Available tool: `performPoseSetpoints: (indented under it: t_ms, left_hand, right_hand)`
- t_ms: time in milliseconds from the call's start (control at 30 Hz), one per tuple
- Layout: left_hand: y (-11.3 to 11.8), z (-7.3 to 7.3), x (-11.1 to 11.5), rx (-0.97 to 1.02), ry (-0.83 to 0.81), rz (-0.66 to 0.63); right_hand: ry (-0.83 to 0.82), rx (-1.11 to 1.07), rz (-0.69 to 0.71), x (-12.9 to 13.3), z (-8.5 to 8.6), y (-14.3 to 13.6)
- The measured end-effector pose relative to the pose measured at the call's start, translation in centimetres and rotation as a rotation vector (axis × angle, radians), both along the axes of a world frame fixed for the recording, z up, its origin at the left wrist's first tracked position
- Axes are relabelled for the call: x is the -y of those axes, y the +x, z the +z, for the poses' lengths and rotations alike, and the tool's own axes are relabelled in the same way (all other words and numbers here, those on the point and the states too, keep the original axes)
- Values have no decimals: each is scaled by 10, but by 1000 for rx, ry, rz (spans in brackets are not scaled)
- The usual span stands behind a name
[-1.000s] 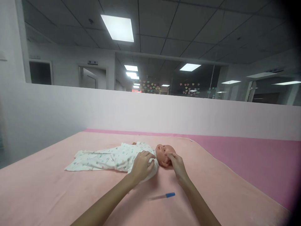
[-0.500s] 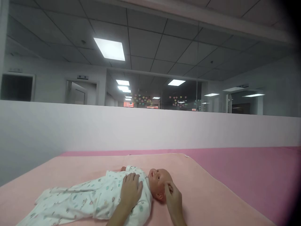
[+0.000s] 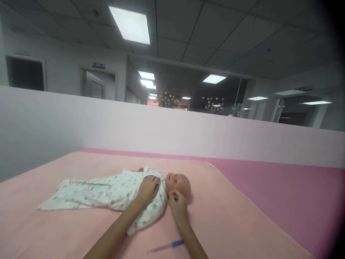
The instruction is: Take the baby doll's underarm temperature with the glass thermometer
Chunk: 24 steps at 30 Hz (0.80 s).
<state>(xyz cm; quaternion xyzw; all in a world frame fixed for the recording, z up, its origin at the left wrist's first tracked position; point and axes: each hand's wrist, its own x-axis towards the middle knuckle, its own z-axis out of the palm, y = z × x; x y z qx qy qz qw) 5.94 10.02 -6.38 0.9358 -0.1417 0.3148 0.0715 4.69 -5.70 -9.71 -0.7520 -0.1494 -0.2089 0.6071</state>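
1. Peach cloth (image 3: 229,216) over a pink surface (image 3: 285,190) carries the doll (image 3: 118,189), flat on its back with its feet to the person's left and its head (image 3: 183,183) to the right, so chest and face are both in easy reach.
2. Left hand (image 3: 147,187) lies flat on the doll's chest, fingers close together, gripping nothing that I can see; I'd guess it steadies the body.
3. Right hand (image 3: 178,208) is low at the near side of the head, thumb and fingertips drawn together. From here I can't tell whether they pinch the ear, which I can't see, or merely touch the head.
4. Nearer the person lies a pen (image 3: 165,247), its blue cap toward the right forearm (image 3: 198,244); likely set aside, as neither hand holds it.
5. Behind stands a white wall (image 3: 161,133), with glass (image 3: 205,90) above it and heart stickers (image 3: 169,96) showing there.
6. Against a second ago, the left hand's fingers have flattened from an arch. The right hand has come down from beside the brow to about cheek level. The pen lay clear between the forearms then; now its cap meets the right forearm's outline.
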Motion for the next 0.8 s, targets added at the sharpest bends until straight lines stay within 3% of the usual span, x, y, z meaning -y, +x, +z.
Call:
performPoseSetpoints:
  t_ms: [100,300,400,500,700,800]
  left_hand:
    - [-5,17,-4,-38,41,-6]
    - [-35,86,-26,95,-111,35]
    - [-51,109,-29,115,-188,16]
    - [-56,113,-27,60,-181,-19]
    - [-51,108,-32,-80,-104,-49]
    - [-52,111,-39,-129,-127,-47]
  right_hand:
    - [-49,-44,65,2,1,-3]
    - [-60,-55,10,9,1,2]
    - [-86,-91,59,12,8,0]
    - [-139,-154,227,17,18,-5]
    - [-485,-468,838,30,39,-17]
    - [-744,-399,830,27,46,-28]
